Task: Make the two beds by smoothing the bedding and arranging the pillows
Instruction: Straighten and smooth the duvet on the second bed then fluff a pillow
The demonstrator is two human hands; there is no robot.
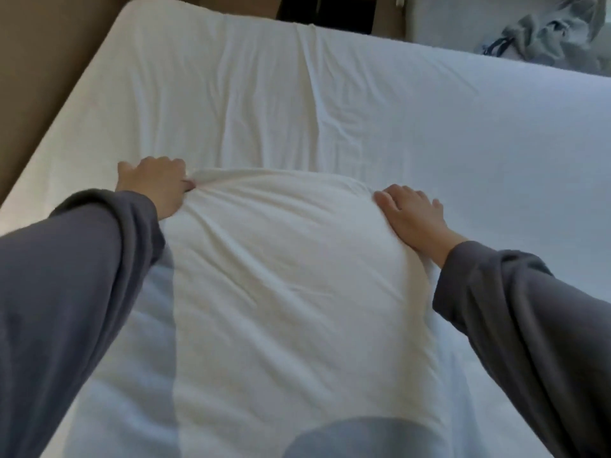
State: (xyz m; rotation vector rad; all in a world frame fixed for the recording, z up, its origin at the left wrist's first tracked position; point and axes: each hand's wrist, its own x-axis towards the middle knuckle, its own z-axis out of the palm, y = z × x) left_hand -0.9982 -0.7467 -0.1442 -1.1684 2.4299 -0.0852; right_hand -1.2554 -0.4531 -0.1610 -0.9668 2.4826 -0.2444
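The pillow in the middle of the frame is plain white with a warm, faintly creamy tone. The sheet under it is plain white too, warmer toward the upper left and turning a cool, bluish white toward the right edge. The left sleeve at lower left and the right sleeve at lower right are a plain dull grey with a purple tinge. Along the left edge the panel is tan brown. At top centre a gap is black. In the upper right corner a crumpled cloth is pale grey with a dark navy band.
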